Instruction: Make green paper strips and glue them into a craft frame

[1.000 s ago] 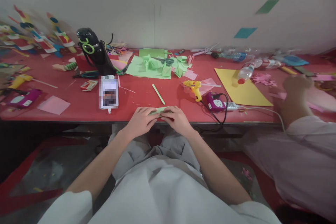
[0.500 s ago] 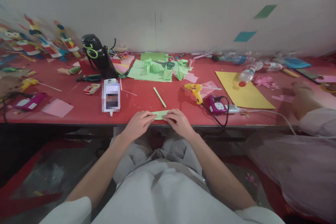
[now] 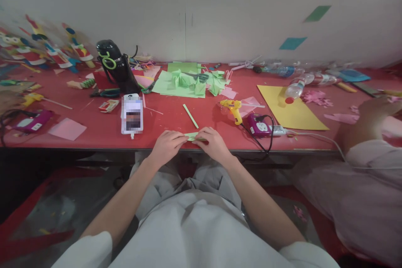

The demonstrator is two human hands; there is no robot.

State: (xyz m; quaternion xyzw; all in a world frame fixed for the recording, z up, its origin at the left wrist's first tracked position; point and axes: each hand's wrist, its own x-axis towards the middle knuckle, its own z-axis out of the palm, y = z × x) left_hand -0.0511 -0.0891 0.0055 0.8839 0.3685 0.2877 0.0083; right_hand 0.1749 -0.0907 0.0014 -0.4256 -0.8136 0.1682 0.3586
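A small piece of light green paper [image 3: 191, 136] lies at the front edge of the red table, pinched at both ends. Its left end is between the fingers of my left hand [image 3: 170, 145]. My right hand [image 3: 211, 144] grips the other end, thumb below and fingers on top, covering much of it. Just beyond my hands rests a narrow green folded paper strip [image 3: 190, 116]. Farther back, several folded green paper shapes [image 3: 199, 88] stand on green sheets [image 3: 163, 85], with dark-handled scissors [image 3: 201, 77] among them.
To the right are a yellow glue gun [image 3: 234, 109], a purple power socket [image 3: 259, 125] with cables, and a yellow sheet [image 3: 290, 111]. A phone [image 3: 132, 115] and a black bottle [image 3: 117, 67] stand left. A co-worker's arm [image 3: 364, 130] reaches in at far right.
My right hand has slid slightly left over the green paper, so less of it shows between my hands. The co-worker's hand at right has moved and risen.
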